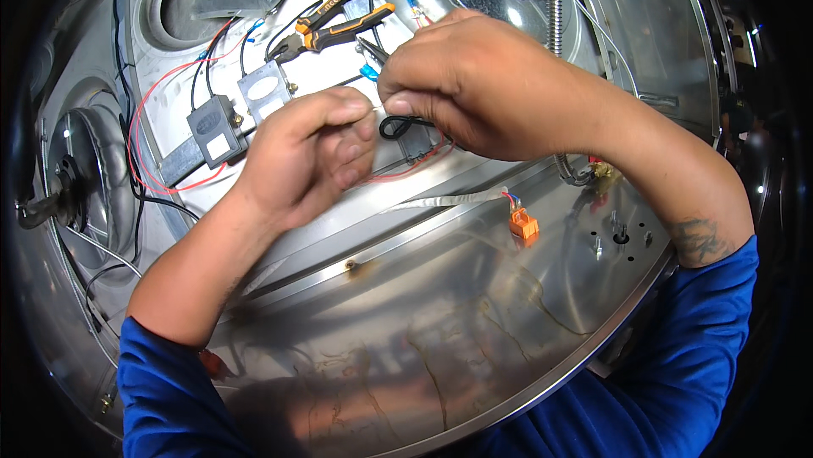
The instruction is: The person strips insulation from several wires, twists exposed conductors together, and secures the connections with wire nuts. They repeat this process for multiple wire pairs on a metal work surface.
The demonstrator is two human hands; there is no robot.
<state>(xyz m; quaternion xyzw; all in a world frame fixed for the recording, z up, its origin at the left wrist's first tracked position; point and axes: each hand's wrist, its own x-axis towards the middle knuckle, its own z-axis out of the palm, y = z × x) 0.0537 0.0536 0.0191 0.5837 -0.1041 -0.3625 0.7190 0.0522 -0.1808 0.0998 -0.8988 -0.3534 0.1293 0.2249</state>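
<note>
My left hand (309, 153) is closed, its thumb and forefinger pinched at a thin pale wire end (378, 107) between my hands. My right hand (483, 85) is closed too, its thumb and fingertip meeting the same wire from the other side. A slim metal tool tip (373, 49) sticks out past the right fingers; the rest is hidden in that hand, so its kind does not show. Just below, a looped black cable (405, 124) lies beside a partly covered grey box (415, 146). A blue wire terminal (368, 73) sits near the right knuckles.
Pliers (339, 28) with orange-and-black handles lie beyond my hands. Two grey boxes (218, 130) with black and red wires stand to the left. An orange connector (523, 223) rests on the near steel panel (406, 331). A ribbed metal hose (555, 9) runs at the right.
</note>
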